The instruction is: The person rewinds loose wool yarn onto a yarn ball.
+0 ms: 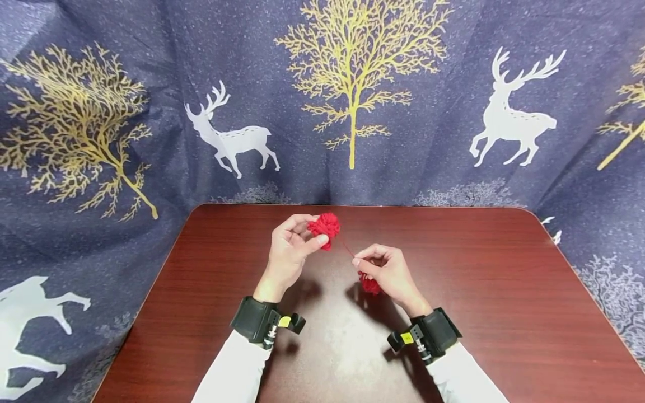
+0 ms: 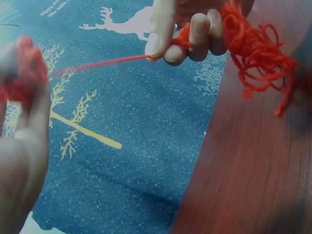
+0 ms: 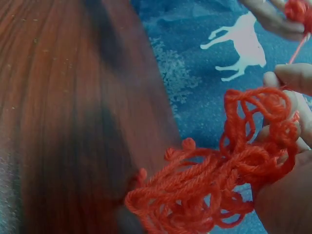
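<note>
My left hand [image 1: 288,252] pinches a small wound ball of red yarn [image 1: 326,225] between thumb and fingers, above the table. To its right and a little nearer, my right hand [image 1: 390,271] pinches the strand of yarn [image 2: 114,61] between thumb and forefinger. That strand runs taut from the ball across to the right fingertips. A loose, tangled bundle of red yarn [image 3: 190,180] hangs from the right palm, partly held by the curled lower fingers; the head view shows only part of it below the hand. In the left wrist view the ball is blurred.
Both hands are over a dark reddish-brown wooden table [image 1: 221,246] with rounded far corners. Behind it hangs a blue cloth [image 1: 312,179] printed with white deer and golden trees. Each wrist wears a black band [image 1: 435,333] with a small camera sticking out inward.
</note>
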A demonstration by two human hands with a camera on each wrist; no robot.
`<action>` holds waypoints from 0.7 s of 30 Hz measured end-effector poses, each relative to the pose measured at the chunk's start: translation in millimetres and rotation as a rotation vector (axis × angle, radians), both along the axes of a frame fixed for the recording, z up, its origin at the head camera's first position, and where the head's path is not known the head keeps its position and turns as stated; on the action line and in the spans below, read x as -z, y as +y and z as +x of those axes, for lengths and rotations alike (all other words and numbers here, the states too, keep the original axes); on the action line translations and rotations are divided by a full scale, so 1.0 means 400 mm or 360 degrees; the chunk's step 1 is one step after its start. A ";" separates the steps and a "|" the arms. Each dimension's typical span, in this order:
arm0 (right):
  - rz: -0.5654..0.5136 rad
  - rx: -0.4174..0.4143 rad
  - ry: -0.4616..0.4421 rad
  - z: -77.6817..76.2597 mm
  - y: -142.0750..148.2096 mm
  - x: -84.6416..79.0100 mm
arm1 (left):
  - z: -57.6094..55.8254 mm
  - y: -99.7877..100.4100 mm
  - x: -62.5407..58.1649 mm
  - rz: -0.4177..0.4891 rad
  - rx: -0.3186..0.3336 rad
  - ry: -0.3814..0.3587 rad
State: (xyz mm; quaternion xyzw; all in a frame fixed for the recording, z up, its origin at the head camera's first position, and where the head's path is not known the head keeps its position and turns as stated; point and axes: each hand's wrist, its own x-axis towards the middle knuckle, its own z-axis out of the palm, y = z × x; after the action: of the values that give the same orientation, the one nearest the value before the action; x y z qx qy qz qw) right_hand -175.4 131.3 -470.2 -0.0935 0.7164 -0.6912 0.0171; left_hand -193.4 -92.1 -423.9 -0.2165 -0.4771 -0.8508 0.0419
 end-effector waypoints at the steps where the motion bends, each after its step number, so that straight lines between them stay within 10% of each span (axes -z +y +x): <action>1: 0.0006 -0.0018 -0.0003 0.004 -0.003 0.000 | -0.002 0.002 0.000 -0.0002 -0.0056 -0.0029; 12: 0.0191 -0.0199 0.0031 0.050 -0.017 -0.021 | -0.021 0.009 0.025 -0.0595 -0.0757 -0.0083; 21: 0.0252 -0.0141 0.0098 0.058 0.005 -0.056 | -0.012 -0.004 0.066 -0.1368 -0.0792 0.0113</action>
State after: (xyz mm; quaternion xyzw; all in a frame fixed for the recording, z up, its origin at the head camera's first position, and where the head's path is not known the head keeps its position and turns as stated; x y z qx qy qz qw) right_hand -152.1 133.3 -447.6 -0.1446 0.7641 -0.6278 0.0329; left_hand -198.1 -93.5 -450.2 -0.1225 -0.8201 -0.5334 0.1667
